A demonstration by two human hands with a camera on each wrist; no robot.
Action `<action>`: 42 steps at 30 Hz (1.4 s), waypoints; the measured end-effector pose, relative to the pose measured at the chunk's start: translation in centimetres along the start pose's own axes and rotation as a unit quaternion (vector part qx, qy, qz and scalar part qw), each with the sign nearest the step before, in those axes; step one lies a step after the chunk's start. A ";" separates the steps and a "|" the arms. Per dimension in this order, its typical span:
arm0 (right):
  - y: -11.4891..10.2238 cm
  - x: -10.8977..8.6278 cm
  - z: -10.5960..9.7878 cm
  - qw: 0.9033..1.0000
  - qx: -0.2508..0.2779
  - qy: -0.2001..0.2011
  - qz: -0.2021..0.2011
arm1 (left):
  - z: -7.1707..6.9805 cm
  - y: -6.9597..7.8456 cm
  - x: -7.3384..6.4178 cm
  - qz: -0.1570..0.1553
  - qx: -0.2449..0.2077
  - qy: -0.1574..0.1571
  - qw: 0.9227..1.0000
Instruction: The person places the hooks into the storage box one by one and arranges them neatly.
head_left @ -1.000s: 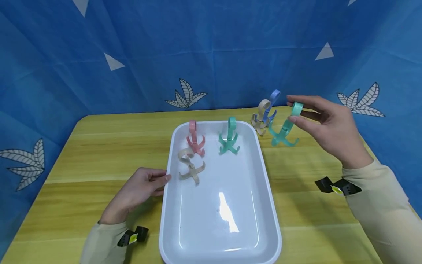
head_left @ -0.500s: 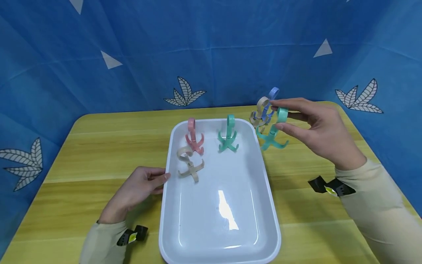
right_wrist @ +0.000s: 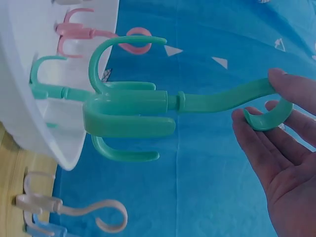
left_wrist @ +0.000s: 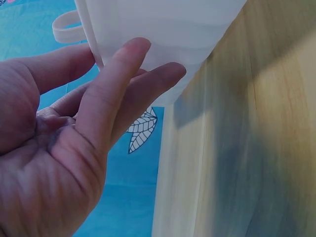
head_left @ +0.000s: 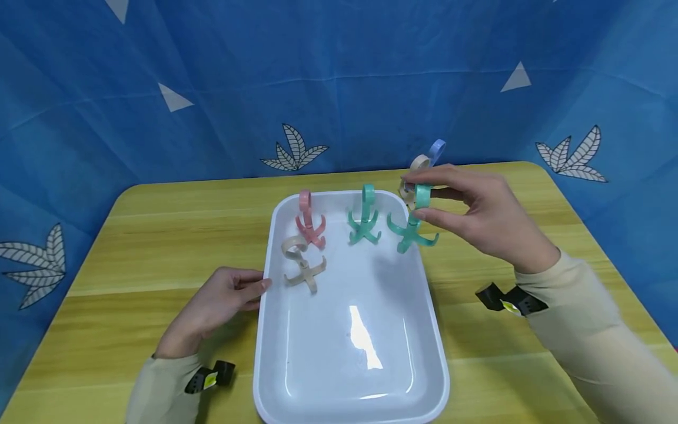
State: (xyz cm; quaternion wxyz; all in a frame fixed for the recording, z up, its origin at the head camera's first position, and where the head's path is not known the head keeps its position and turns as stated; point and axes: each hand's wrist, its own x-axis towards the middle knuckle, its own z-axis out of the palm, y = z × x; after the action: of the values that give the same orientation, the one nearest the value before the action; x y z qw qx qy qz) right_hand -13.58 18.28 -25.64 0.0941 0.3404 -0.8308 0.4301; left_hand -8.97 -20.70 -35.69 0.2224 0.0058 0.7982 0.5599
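My right hand point(head_left: 479, 215) pinches the curled top of a green four-pronged hanging hook point(head_left: 410, 233), held above the right rim of the white tray point(head_left: 318, 353). In the right wrist view the hook's swivel neck and upturned prongs point(right_wrist: 129, 101) show plainly. At the tray's left rim my left hand point(head_left: 222, 300) holds the edge, thumb on the rim and fingers against the outer wall point(left_wrist: 163, 29). Inside the tray, toward its far end, are a pink hook point(head_left: 310, 227), another green hook point(head_left: 364, 227) and a beige hook point(head_left: 305, 274) lying nearer.
Beyond the tray's far right corner stand a beige hook point(head_left: 419, 163) and a blue hook point(head_left: 436, 150), partly hidden by my right hand. The wood-patterned table point(head_left: 175, 235) ends at a blue cloth backdrop point(head_left: 339, 88) with leaf and triangle prints.
My right hand has carried the green hook leftward, from beside the beige and blue hooks to over the tray's right rim. The left hand keeps its place on the tray.
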 end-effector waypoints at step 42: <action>3.1 1.4 7.6 0.986 0.042 -0.156 0.048 | 0.0 -0.6 0.2 0.003 -0.001 0.003 1.000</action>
State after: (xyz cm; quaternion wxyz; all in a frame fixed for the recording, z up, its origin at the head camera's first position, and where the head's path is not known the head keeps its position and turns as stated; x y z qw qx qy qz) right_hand -15.63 12.92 -31.63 -0.0718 0.3666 -0.8318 0.4106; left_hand -8.98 -20.87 -36.26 0.2180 0.0063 0.7981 0.5616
